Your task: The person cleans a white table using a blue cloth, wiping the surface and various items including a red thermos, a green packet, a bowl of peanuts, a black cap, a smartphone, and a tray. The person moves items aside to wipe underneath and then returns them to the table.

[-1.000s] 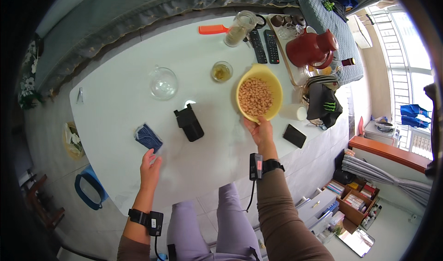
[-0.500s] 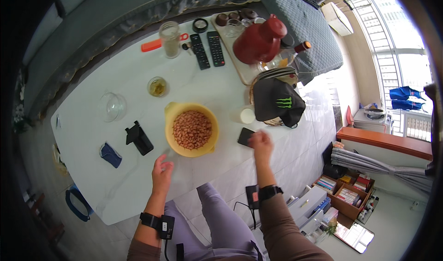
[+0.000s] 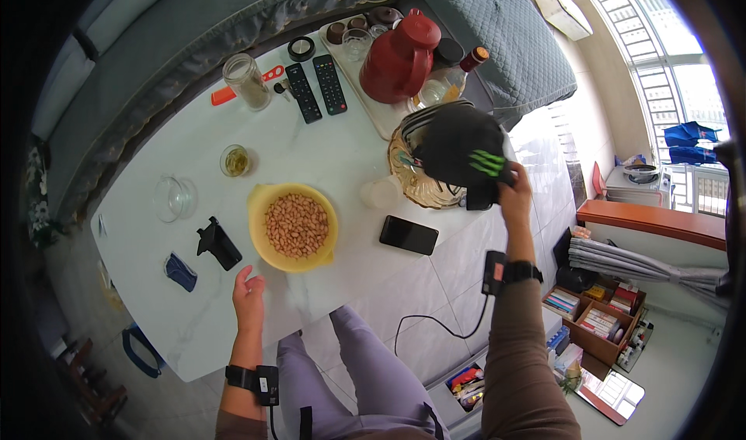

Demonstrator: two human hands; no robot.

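Note:
A black cap [image 3: 458, 144] with a green claw-like mark is tilted over a round, scallop-edged basket [image 3: 426, 194], blurred at its crown. My right hand [image 3: 514, 193] grips the cap by its near right edge. Left of the basket is a whitish cup [image 3: 381, 193], and a black phone [image 3: 409, 235] lies below it. My left hand [image 3: 249, 298] rests by the table's near edge, fingers loosely apart and holding nothing. It is nearest to a yellow bowl [image 3: 259, 241] of reddish-brown peanuts or beans and a black holder-like object [image 3: 220, 243].
At the back, a tray [image 3: 378, 121] bears a red thermos jug [image 3: 396, 63], a bottle [image 3: 458, 75] and small cups. Nearby are two remotes [image 3: 329, 85], a glass jar [image 3: 247, 84] and a small glass of greenish liquid [image 3: 235, 161]. A clear glass bowl [image 3: 172, 198] stands left.
My right hand has moved right and away from me, from the phone to the cap, and has taken hold of it. The cap is shifted, uncovering more of the basket. The view has shifted slightly.

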